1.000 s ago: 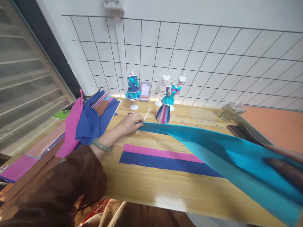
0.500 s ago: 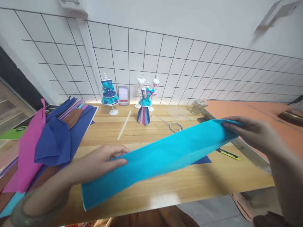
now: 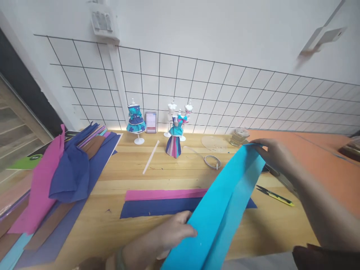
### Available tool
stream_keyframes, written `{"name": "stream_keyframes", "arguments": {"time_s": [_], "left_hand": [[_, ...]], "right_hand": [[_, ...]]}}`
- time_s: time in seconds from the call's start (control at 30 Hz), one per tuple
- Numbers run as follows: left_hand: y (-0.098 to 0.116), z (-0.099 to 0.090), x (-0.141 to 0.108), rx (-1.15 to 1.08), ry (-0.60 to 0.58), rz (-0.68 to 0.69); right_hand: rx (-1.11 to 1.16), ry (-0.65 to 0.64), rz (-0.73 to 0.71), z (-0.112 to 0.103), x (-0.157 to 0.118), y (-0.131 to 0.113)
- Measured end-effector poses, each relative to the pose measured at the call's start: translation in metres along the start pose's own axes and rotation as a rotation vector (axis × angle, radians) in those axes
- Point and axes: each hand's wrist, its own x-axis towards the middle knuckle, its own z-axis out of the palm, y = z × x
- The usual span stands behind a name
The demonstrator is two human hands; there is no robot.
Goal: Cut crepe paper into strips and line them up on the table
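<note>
A long turquoise strip of crepe paper or cloth [image 3: 216, 202], folded lengthwise, hangs slantwise between my hands above the table. My right hand [image 3: 266, 150] pinches its upper end. Lower down, my left hand [image 3: 177, 230] grips its left edge, thumb on top and the other fingers partly hidden behind. Beneath the strip, a narrow pink strip [image 3: 163, 195] lies along a dark blue strip [image 3: 157, 207] on the wooden table. The turquoise strip covers part of both.
Left lies a pile of coloured sheets [image 3: 70, 176]. Small dressed mannequins [image 3: 136, 122] stand along the gridded wall, near a phone [image 3: 151, 122]. A glass jar [image 3: 239, 137], a wire coil [image 3: 212, 162], a white stick [image 3: 151, 157] and a yellow-black cutter [image 3: 275, 195] are also on the table.
The turquoise strip has swung from nearly level to a steep slant. My left hand has moved right and down with it, uncovering the pink and blue strips. The view has tilted slightly.
</note>
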Motion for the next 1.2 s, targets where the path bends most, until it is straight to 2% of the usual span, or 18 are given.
{"name": "stream_keyframes", "arguments": {"time_s": [0.2, 0.4, 0.57, 0.7, 0.8, 0.9, 1.0, 1.07, 1.1, 1.2], "left_hand": [[0.007, 0.006, 0.020, -0.293, -0.020, 0.073], [0.019, -0.008, 0.053, -0.412, -0.003, 0.069], [0.024, -0.020, 0.081, -0.481, 0.094, 0.074], [0.024, -0.026, 0.092, -0.475, 0.145, 0.059], [0.024, -0.030, 0.092, -0.470, 0.160, 0.032], [0.026, -0.033, 0.090, -0.461, 0.131, 0.047], [0.027, -0.034, 0.089, -0.448, 0.099, 0.063], [0.028, -0.034, 0.089, -0.448, 0.076, 0.071], [0.028, -0.035, 0.089, -0.450, 0.063, 0.075], [0.026, -0.035, 0.091, -0.455, 0.059, 0.079]], "right_hand": [[-0.032, 0.047, -0.096, 0.026, 0.047, -0.024], [-0.020, 0.092, -0.086, 0.060, 0.083, -0.051], [0.009, 0.050, -0.108, 0.085, 0.098, -0.077], [0.034, -0.003, -0.136, 0.099, 0.092, -0.093], [0.069, -0.079, -0.216, 0.105, 0.064, -0.102], [0.122, -0.168, -0.304, 0.101, 0.011, -0.111], [0.199, -0.266, -0.364, 0.082, -0.059, -0.124], [0.401, -0.410, -0.399, 0.066, -0.103, -0.136], [0.457, -0.494, -0.433, 0.058, -0.122, -0.141], [0.459, -0.608, -0.512, 0.045, -0.164, -0.155]]}}
